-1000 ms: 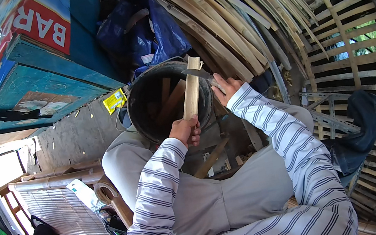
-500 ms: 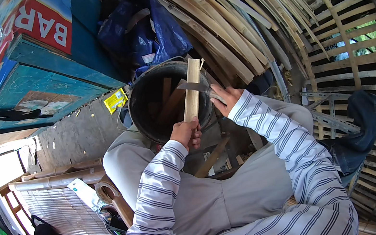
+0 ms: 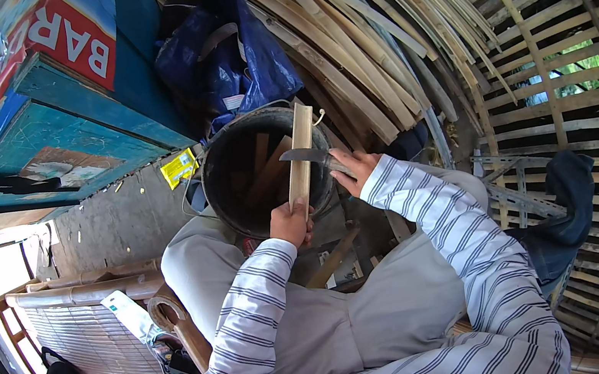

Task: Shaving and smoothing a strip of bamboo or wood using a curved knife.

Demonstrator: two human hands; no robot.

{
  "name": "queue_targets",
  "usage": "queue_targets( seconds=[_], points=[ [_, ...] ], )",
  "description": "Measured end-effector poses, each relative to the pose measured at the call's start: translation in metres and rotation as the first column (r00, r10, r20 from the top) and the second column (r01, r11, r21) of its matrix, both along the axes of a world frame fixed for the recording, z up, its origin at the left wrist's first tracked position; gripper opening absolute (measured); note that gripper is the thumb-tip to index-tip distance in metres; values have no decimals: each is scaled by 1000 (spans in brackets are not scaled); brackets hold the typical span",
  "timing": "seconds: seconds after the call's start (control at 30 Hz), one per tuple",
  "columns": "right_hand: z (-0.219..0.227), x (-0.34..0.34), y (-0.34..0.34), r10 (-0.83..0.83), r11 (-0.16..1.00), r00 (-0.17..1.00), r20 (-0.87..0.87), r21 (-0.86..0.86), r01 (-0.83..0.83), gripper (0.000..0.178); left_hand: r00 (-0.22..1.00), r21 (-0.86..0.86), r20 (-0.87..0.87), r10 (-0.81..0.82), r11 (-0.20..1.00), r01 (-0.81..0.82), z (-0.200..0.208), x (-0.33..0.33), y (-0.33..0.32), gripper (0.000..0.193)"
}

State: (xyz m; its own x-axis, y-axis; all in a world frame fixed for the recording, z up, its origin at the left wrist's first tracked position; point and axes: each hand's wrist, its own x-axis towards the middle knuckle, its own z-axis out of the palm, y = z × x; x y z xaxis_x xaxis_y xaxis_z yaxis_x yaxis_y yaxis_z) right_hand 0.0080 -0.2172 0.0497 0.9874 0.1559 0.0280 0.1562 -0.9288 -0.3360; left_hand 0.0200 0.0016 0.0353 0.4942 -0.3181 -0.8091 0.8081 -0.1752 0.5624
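My left hand [image 3: 290, 225] is closed round the lower end of a split bamboo piece [image 3: 301, 163], which slants up and away over a dark bucket [image 3: 218, 199]. My right hand [image 3: 356, 169] grips a knife [image 3: 304, 154] by its handle. The blade lies across the bamboo near its middle, its tip pointing left. A thin curled shaving [image 3: 319, 116] sticks out beside the bamboo's far end. Inside the bucket, between my knees, are several brown wood pieces [image 3: 263, 163].
Long bamboo strips [image 3: 348, 48] are stacked at the far right, beside a woven bamboo wall [image 3: 573, 100]. A blue plastic bag [image 3: 260, 77] sits behind the bucket. To the left are a teal cabinet [image 3: 10, 164], a yellow packet [image 3: 177, 169] and a bamboo bench [image 3: 83, 295].
The knife blade has slid a little down the bamboo toward my left hand and turned flatter across it. Both hands keep their hold, and the whole view has shifted slightly.
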Motion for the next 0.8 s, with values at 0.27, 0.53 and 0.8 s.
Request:
queue_targets(
  seconds=[0.27,0.53,0.8],
  points=[
    [-2,0,3,-9,997,998,-64,-73,4,48,997,-29,-63,33,999,-35,6,6,-3,37],
    [-4,9,9,48,995,997,65,80,-53,46,987,-100,-147,59,992,-74,7,10,1,36],
    [1,-1,15,170,982,979,110,67,-178,46,974,-125,-220,57,988,-86,6,8,10,37]
  ],
)
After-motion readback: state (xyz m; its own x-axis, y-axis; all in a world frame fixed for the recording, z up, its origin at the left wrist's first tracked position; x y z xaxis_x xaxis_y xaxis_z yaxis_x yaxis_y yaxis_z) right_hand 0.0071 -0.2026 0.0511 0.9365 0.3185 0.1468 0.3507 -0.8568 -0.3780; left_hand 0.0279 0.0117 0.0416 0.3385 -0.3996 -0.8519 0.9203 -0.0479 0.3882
